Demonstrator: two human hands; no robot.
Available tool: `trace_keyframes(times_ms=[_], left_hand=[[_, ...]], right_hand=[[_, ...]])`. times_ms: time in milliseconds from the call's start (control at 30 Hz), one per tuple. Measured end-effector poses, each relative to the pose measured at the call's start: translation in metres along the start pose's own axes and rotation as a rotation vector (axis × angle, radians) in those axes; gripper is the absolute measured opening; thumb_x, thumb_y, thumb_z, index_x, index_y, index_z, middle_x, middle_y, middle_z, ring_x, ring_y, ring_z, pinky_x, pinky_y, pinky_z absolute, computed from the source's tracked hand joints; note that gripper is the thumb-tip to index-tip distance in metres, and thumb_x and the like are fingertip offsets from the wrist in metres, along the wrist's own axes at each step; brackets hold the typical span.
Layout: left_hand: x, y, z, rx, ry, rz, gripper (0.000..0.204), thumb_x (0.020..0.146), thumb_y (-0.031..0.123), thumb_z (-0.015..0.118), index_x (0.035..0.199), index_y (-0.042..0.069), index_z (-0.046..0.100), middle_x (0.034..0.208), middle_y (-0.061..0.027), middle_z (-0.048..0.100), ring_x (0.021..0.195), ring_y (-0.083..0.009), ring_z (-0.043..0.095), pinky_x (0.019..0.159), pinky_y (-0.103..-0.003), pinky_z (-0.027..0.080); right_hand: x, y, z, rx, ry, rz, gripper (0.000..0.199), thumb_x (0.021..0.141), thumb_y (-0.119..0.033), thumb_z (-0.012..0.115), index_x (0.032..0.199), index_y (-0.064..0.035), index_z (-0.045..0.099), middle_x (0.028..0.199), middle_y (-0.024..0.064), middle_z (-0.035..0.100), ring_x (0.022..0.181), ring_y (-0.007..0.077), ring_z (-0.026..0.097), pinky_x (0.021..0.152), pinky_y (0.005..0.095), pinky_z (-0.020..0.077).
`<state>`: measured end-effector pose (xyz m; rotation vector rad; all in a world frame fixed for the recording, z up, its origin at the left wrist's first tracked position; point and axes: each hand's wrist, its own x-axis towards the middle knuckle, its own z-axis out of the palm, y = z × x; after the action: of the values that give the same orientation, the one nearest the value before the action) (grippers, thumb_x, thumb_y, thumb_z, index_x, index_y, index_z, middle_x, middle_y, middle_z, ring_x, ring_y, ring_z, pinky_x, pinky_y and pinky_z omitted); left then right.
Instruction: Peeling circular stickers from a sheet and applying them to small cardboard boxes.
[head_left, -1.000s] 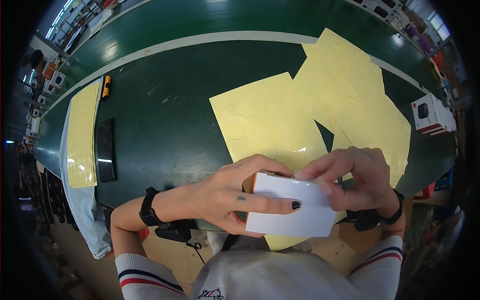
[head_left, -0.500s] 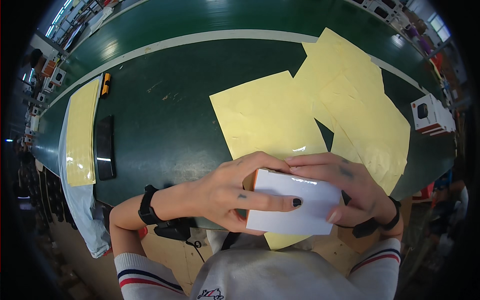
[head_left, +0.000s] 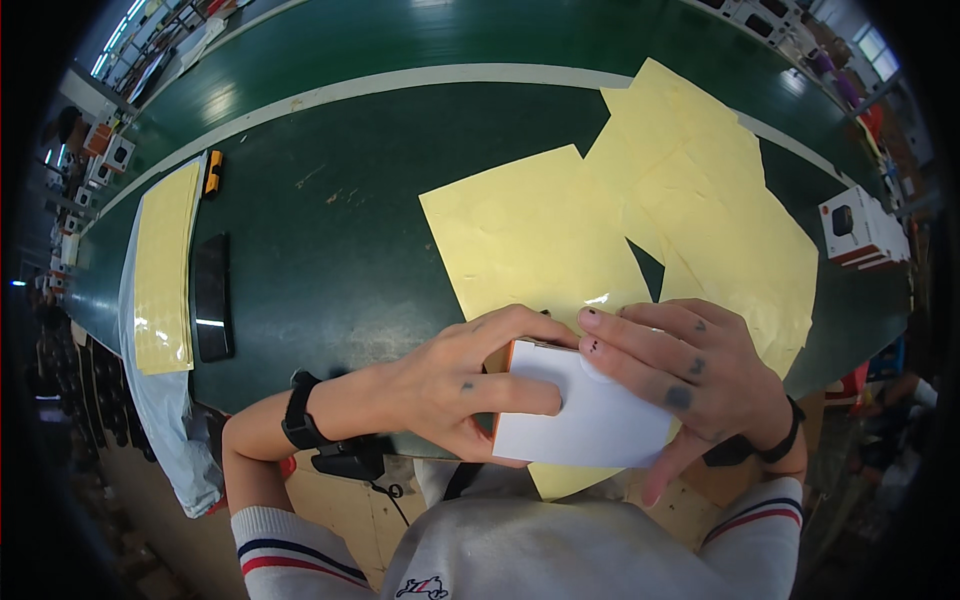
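A small white box (head_left: 535, 430) with an orange side is held in front of my body, its plain white face turned up. My left hand (head_left: 460, 380) grips it from the left, index finger bent on the white face and the other fingers round the edge. My right hand (head_left: 690, 365) lies over the box's far right corner, fingers stretched across the face and thumb apart near the right edge. Under those fingertips shows part of a pale round patch (head_left: 600, 370), perhaps a sticker; most of it is covered. Yellow glossy sheets (head_left: 530, 230) lie just beyond.
More yellow sheets (head_left: 720, 190) overlap at the right. White printed boxes (head_left: 850, 230) stand at the far right. To the left are a stack of yellow sheets (head_left: 165, 270) on a pale plastic bag (head_left: 185, 430), a black flat bar (head_left: 213, 300) and an orange-black cutter (head_left: 214, 173).
My right hand has turned and slid its fingers from the box's far edge onto the white face, with the thumb lifted off. My left index finger has drawn back and bent.
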<state>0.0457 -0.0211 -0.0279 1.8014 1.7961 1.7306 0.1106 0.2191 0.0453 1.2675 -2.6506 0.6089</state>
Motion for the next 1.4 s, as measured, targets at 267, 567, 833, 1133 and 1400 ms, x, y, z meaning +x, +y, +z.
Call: trace_keyframes(times_ms=[267,567,833,1133,1400], left_hand=[[0.004,-0.002,-0.002,-0.043,0.013,-0.012,0.051,0.06,0.023,0.08,0.102,0.014,0.054,0.117,-0.0207,0.05,0.094,-0.0333,0.058,0.068,-0.035,0.052],[0.002,-0.012,0.0,-0.145,-0.046,-0.029,0.075,0.058,0.023,0.087,0.112,0.013,0.037,0.12,-0.0266,0.048,0.11,-0.0381,0.052,0.092,-0.046,0.043],[-0.001,-0.025,-0.022,0.661,-0.061,-0.538,0.086,0.064,0.036,0.079,0.13,0.002,0.036,0.143,-0.0285,0.02,0.133,-0.0454,0.018,0.106,-0.055,0.02],[0.0,-0.035,-0.031,0.893,-0.162,-0.682,0.086,0.066,0.034,0.075,0.133,0.002,0.032,0.142,-0.027,0.024,0.134,-0.0412,0.02,0.109,-0.051,0.017],[-0.011,-0.037,-0.039,0.978,-0.078,-0.66,0.09,0.063,0.034,0.078,0.134,0.001,0.032,0.139,-0.0259,0.028,0.13,-0.04,0.027,0.107,-0.046,0.025]], right_hand=[[-0.014,-0.004,0.006,0.091,0.079,-0.075,0.077,0.067,-0.077,0.049,0.118,-0.0196,0.059,0.126,0.008,0.049,0.101,0.0259,0.052,0.076,0.0342,0.0476],[-0.026,-0.027,0.032,-0.008,0.145,0.23,0.089,0.066,-0.042,0.073,0.14,-0.0128,0.032,0.107,0.0133,0.045,0.089,0.0246,0.053,0.076,0.0328,0.0463],[-0.064,-0.005,-0.009,-0.139,0.641,0.579,0.066,0.064,-0.018,0.08,0.123,-0.0017,0.053,0.11,0.0149,0.054,0.093,0.0297,0.054,0.078,0.0353,0.0477],[-0.223,0.156,-0.104,-0.649,0.802,1.012,0.059,0.066,-0.027,0.076,0.119,-0.0089,0.057,0.109,0.0216,0.05,0.1,0.0359,0.052,0.089,0.04,0.0427],[-0.247,0.177,-0.079,-1.156,0.361,1.179,0.059,0.076,-0.037,0.066,0.127,-0.0119,0.05,0.131,0.0235,0.037,0.125,0.0398,0.032,0.099,0.0605,0.0261]])
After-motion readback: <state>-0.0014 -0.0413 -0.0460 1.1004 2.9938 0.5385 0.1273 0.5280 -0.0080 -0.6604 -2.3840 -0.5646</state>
